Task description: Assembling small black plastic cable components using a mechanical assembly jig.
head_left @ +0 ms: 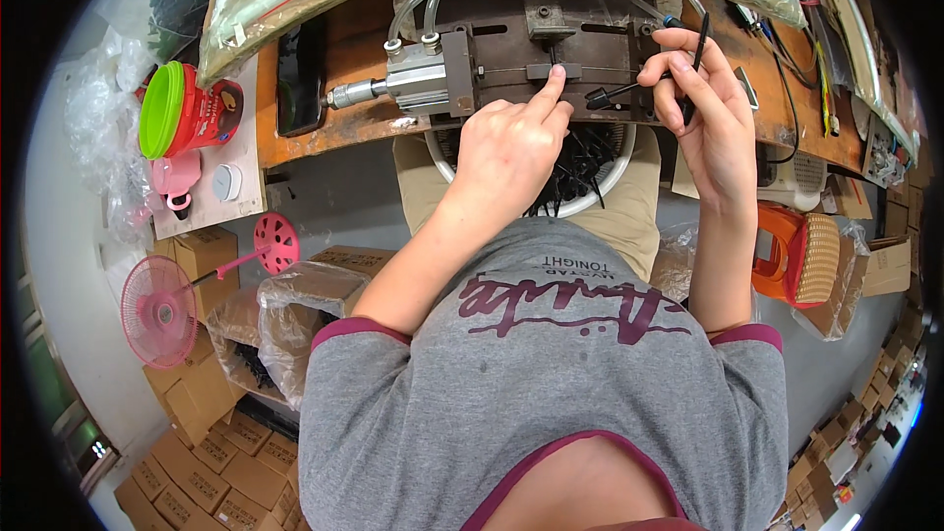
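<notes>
My left hand (pixel 511 149) reaches to a dark metal fixture (pixel 501 12) on the bench. Its index finger is stretched out, the tip touching a small black part (pixel 554 51) in the fixture's middle; the other fingers curl and the thumb is hidden. Raised to the right, my right hand (pixel 706 103) is closed on black rods. One black rod (pixel 621 91) with a thicker end points left toward the fixture; another black rod (pixel 702 39) stands up between the fingers. Below the fixture, a white-rimmed basin (pixel 618 177) between my legs holds many similar black pieces (pixel 572 172).
A pneumatic cylinder (pixel 423 77) with clear hoses sits at the fixture's left, beside a phone (pixel 301 79). Farther left are a red-and-green tub (pixel 202 113) and a pink cup (pixel 177 175). A pink fan (pixel 159 311), cartons (pixel 211 477) and an orange stool (pixel 782 246) stand around me.
</notes>
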`<control>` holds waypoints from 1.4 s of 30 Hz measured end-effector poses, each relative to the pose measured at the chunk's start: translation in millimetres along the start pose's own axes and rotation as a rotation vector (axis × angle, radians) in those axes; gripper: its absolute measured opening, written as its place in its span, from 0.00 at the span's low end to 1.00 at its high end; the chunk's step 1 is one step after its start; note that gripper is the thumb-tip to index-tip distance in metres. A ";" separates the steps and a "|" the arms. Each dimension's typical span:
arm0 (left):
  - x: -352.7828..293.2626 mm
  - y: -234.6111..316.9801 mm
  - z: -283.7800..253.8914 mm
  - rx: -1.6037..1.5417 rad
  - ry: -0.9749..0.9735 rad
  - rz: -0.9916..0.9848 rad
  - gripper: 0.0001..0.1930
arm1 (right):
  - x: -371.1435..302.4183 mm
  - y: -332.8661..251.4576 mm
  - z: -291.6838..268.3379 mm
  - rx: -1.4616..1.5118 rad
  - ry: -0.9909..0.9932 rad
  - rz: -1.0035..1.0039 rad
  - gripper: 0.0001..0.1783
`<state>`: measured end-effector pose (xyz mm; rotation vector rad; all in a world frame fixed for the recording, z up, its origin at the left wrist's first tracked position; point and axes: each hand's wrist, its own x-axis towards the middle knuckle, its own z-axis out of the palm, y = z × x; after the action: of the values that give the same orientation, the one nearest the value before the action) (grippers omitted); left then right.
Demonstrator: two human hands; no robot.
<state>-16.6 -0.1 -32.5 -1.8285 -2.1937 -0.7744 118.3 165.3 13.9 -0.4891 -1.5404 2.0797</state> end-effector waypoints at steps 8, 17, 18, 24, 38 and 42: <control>1.0 3.6 -17.0 -0.412 0.021 -0.157 0.19 | 1.6 3.7 -3.4 0.197 -0.085 0.110 0.15; -7.0 13.6 -38.6 -0.664 0.108 -0.086 0.15 | 4.2 3.8 12.6 -0.058 0.005 0.010 0.20; -9.0 13.9 -35.9 -0.610 0.121 -0.096 0.14 | 5.0 4.7 7.2 -0.054 0.011 -0.020 0.20; -11.2 6.3 -3.0 -0.104 0.114 -0.035 0.12 | -2.0 -1.0 15.9 -0.009 0.079 -0.007 0.19; 6.3 6.3 -19.3 -0.417 0.089 -0.128 0.20 | 4.6 -11.1 10.5 -0.093 0.033 0.102 0.10; 15.2 11.5 -45.7 -0.597 0.247 -0.017 0.19 | 18.7 -11.2 24.7 -0.008 -0.160 0.209 0.11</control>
<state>-17.6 -8.5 16.3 -1.8062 -1.9486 -1.7005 91.4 159.7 32.0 -0.5174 -1.6496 2.3212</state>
